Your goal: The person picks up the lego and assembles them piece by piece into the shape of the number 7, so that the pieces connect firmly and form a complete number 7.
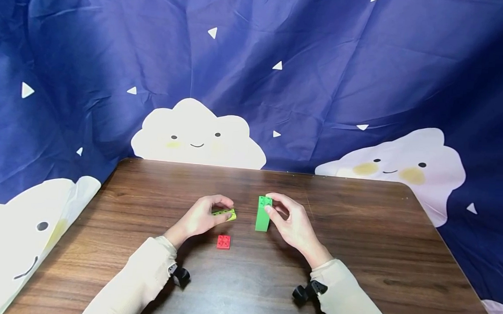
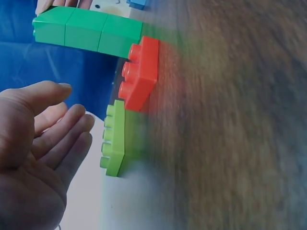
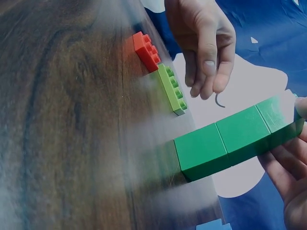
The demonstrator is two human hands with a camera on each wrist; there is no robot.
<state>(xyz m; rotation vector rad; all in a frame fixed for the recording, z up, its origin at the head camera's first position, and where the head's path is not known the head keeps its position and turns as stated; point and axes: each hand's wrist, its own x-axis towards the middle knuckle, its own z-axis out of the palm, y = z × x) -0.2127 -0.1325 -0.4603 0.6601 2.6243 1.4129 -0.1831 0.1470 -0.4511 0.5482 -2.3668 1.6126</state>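
Note:
My right hand (image 1: 294, 225) pinches the top of a tower of three green blocks (image 1: 262, 217) between thumb and fingers. The tower stands upright, its lower blocks (image 3: 201, 148) free of the fingers. My left hand (image 1: 203, 216) hovers over a flat lime-green brick (image 1: 232, 215), fingers loosely bent and holding nothing. A gap shows between that hand and the lime brick (image 3: 171, 89) in the right wrist view. Nearer me, a small red brick (image 1: 223, 242) lies studs up on the table.
Part of a blue brick (image 3: 213, 225) shows at the edge of the right wrist view. The wooden table (image 1: 358, 229) ends at a dark blue cloth (image 1: 302, 84) with printed clouds. Dark cameras (image 1: 181, 275) sit on both wrists.

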